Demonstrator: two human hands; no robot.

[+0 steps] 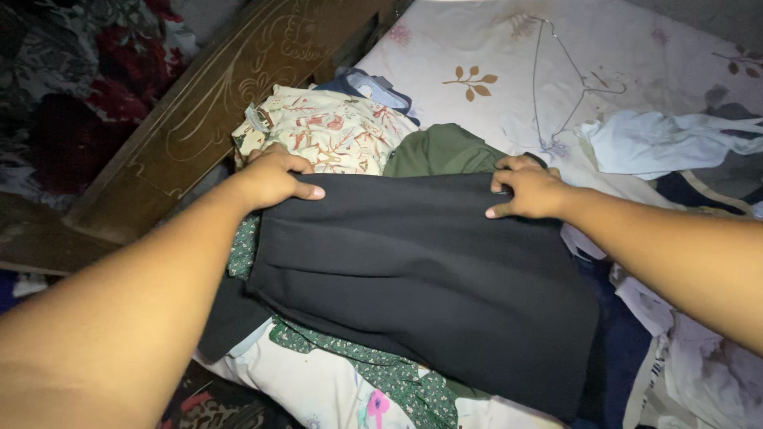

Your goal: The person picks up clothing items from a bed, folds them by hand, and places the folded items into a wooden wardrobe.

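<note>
Gripping the far edge of a black garment [413,278], the left hand [274,179] and right hand [528,189] were both closed on its corners. It lay spread on the bed [493,56] over a green dotted cloth [381,369], beside a floral shirt [334,131], an olive garment [445,151] and a wire hanger [568,79].

left hand [274,179]: fingers curled, thumb out | right hand [528,189]: fingers curled | both arms extended forward
</note>
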